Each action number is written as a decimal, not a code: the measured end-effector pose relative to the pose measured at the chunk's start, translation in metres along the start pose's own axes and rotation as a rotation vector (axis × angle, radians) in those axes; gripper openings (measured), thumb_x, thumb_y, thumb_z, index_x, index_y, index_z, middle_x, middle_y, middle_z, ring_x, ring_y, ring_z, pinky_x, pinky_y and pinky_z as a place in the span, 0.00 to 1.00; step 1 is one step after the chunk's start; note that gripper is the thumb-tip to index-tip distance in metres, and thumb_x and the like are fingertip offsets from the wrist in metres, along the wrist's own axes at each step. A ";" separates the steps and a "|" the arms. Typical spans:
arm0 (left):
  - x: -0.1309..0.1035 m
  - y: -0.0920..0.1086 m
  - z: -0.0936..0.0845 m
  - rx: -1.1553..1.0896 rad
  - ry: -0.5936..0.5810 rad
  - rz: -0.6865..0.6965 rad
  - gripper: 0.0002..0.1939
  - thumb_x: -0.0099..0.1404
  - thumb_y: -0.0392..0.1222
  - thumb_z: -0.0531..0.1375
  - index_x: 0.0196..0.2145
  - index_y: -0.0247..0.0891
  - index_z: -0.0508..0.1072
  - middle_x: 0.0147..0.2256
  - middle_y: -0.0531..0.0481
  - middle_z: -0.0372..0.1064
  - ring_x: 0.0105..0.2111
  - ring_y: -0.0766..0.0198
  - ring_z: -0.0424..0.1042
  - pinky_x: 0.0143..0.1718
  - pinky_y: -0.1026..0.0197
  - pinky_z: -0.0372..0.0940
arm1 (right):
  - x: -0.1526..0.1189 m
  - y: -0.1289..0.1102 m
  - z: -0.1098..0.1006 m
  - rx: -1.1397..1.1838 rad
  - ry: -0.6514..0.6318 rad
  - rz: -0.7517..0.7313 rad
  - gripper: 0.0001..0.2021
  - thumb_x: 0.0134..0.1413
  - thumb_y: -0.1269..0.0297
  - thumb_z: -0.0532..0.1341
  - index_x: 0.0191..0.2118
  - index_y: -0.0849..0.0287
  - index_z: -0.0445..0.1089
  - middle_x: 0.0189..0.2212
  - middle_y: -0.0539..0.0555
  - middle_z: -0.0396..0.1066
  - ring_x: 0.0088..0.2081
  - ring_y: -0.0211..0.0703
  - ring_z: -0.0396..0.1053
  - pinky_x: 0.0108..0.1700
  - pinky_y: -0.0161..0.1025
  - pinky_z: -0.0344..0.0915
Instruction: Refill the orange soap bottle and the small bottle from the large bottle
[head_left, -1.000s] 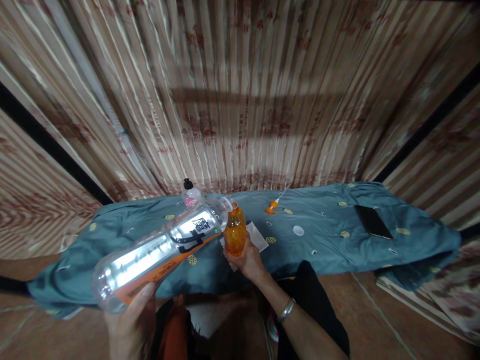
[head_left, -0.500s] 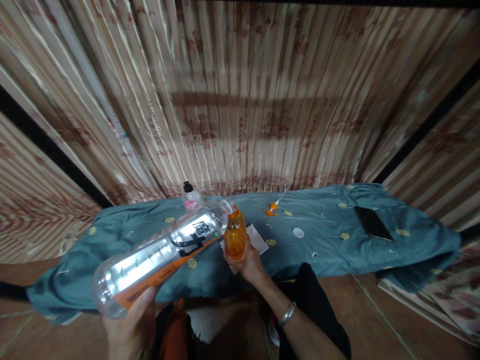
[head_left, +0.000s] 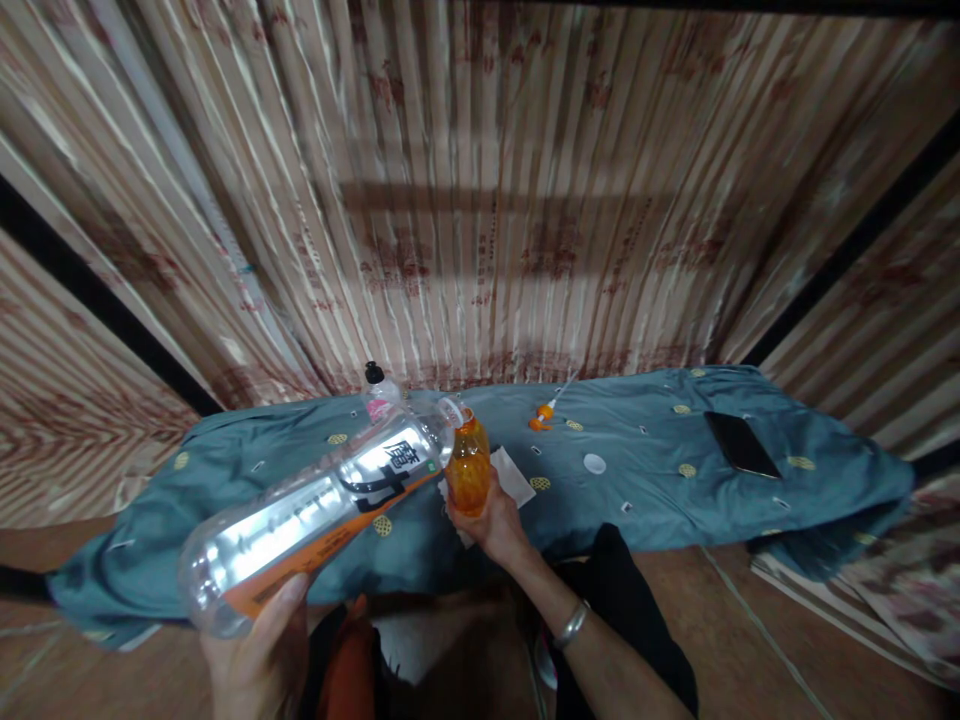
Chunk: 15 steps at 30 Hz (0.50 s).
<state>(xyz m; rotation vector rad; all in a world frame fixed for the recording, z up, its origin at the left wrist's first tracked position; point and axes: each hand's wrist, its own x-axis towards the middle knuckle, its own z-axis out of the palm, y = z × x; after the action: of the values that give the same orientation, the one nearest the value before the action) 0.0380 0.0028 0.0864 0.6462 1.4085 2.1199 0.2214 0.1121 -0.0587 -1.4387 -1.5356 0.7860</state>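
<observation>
A large clear bottle (head_left: 300,530) with a silver and orange label lies tilted in my left hand (head_left: 262,640), which is closed round its lower end. Its open neck meets the mouth of an orange translucent bottle (head_left: 469,470). My right hand (head_left: 491,525) is wrapped round the orange bottle's lower part and holds it nearly upright. Under that hand is a white paper or cloth (head_left: 514,480). An orange pump head (head_left: 544,413) with a thin tube lies on the teal cloth to the right, near a white round disc (head_left: 595,464).
The teal patterned cloth (head_left: 645,500) covers the surface. A clear bottle with a black cap (head_left: 373,374) stands behind the large bottle. A dark flat device (head_left: 742,445) lies at the right. Striped curtains (head_left: 480,200) hang behind, between dark poles.
The view has shifted very slightly. Both hands and both bottles stay almost as they were, neck against mouth.
</observation>
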 end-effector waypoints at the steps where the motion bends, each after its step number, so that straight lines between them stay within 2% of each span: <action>1: 0.000 0.001 0.001 0.000 0.002 -0.001 0.39 0.37 0.42 0.75 0.51 0.44 0.76 0.46 0.46 0.78 0.55 0.34 0.73 0.66 0.24 0.53 | 0.000 0.001 0.000 -0.003 0.000 0.003 0.34 0.45 0.55 0.72 0.59 0.55 0.66 0.41 0.54 0.81 0.42 0.55 0.81 0.43 0.47 0.79; 6: 0.000 -0.003 -0.001 0.001 -0.009 -0.002 0.37 0.38 0.42 0.75 0.50 0.43 0.76 0.47 0.46 0.79 0.54 0.39 0.75 0.65 0.31 0.59 | 0.000 0.003 0.001 -0.006 -0.002 -0.008 0.35 0.46 0.54 0.71 0.60 0.56 0.64 0.42 0.54 0.81 0.43 0.55 0.81 0.45 0.47 0.79; 10: 0.003 -0.007 -0.007 0.000 -0.062 0.019 0.36 0.44 0.44 0.75 0.53 0.45 0.75 0.51 0.46 0.77 0.54 0.44 0.75 0.60 0.40 0.68 | 0.000 0.003 0.001 -0.001 -0.004 -0.020 0.34 0.46 0.55 0.71 0.59 0.55 0.64 0.41 0.53 0.81 0.41 0.55 0.82 0.44 0.47 0.79; 12: 0.003 -0.007 -0.009 0.001 -0.093 0.040 0.35 0.46 0.44 0.75 0.53 0.45 0.75 0.51 0.45 0.77 0.53 0.44 0.76 0.58 0.42 0.70 | 0.001 0.003 0.001 -0.008 -0.001 -0.018 0.34 0.45 0.56 0.72 0.59 0.54 0.64 0.41 0.53 0.81 0.41 0.54 0.81 0.44 0.47 0.79; 15: 0.002 -0.008 -0.010 -0.006 -0.074 0.043 0.34 0.46 0.43 0.75 0.53 0.44 0.76 0.49 0.45 0.78 0.52 0.44 0.76 0.60 0.40 0.68 | 0.000 0.002 0.001 -0.002 0.004 -0.010 0.34 0.45 0.57 0.72 0.60 0.55 0.65 0.40 0.53 0.82 0.41 0.54 0.82 0.44 0.45 0.78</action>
<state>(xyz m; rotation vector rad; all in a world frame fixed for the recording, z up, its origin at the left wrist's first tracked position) 0.0310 0.0000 0.0757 0.7510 1.3593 2.1104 0.2216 0.1129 -0.0610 -1.4326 -1.5401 0.7753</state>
